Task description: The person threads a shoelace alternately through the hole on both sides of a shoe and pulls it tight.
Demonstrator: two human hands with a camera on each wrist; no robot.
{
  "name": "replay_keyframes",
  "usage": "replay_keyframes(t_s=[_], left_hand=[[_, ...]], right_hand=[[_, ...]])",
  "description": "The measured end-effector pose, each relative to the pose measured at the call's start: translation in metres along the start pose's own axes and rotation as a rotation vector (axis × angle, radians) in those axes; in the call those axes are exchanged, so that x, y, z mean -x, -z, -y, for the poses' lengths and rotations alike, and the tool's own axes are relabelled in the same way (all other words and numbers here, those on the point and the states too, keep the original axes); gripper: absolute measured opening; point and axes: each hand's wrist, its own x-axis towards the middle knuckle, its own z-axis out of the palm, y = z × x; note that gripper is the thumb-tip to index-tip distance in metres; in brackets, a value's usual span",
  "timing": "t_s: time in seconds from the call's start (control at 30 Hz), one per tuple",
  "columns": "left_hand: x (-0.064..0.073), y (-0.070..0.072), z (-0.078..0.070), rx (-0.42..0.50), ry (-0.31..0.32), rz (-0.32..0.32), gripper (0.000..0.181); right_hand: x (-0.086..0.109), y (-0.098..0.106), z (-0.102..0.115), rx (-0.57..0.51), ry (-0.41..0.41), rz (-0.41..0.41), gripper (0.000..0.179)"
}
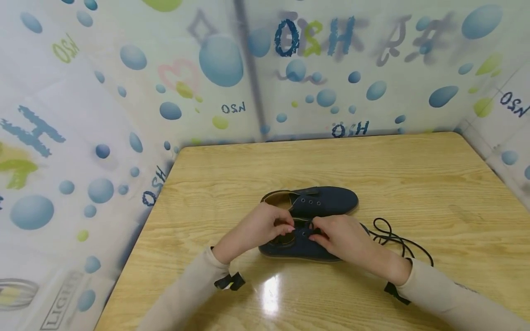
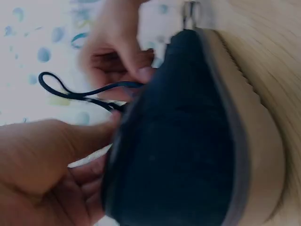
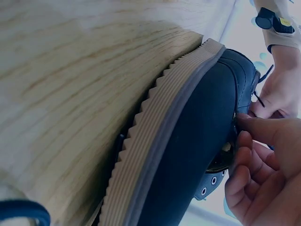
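Two dark navy shoes are set side by side on the wood-grain surface (image 1: 314, 165), soles down and toes toward the right of the head view. The near shoe (image 1: 298, 248) is being worked on by both hands, its tan, ridged sole resting on the surface. By the left hand (image 1: 269, 223), held over the shoe's opening, a black lace (image 2: 75, 96) is pinched between thumb and forefinger, close to the upper. By the right hand (image 1: 348, 234) the lace is pinched at the eyelets, its other fingers curled; the exact hold is partly hidden by the fingertips. Between the hands a loop of the lace is stood out from the upper, as seen from the left wrist.

The far shoe (image 1: 331, 200) is placed just behind, its row of metal eyelets turned toward the hands. To the right of the near shoe, loose black cord (image 1: 399, 238) is spread in loops on the surface — whether it is joined to the pinched lace cannot be told. Both forearms are covered by pale sleeves (image 1: 186, 294), with dark straps (image 1: 229, 281) worn at the wrists. The surface is backed by walls (image 1: 141, 92) printed with blue drops and lettering.
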Motion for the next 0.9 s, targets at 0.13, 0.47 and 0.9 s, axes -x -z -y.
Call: replay_keyframes(t_s=[0.13, 0.47, 0.9], left_hand=[[-0.001, -0.01, -0.007, -0.43, -0.043, 0.006, 0.007], [0.007, 0.002, -0.013, -0.377, -0.035, -0.047, 0.009], [0.032, 0.029, -0.007, -0.317, -0.144, 0.19, 0.013]], right_hand=[[0.001, -0.001, -0.001, -0.019, -0.002, -0.025, 0.012], [0.001, 0.002, 0.001, -0.152, 0.047, -0.119, 0.016], [-0.006, 0.003, 0.007, -0.579, 0.054, -0.016, 0.021]])
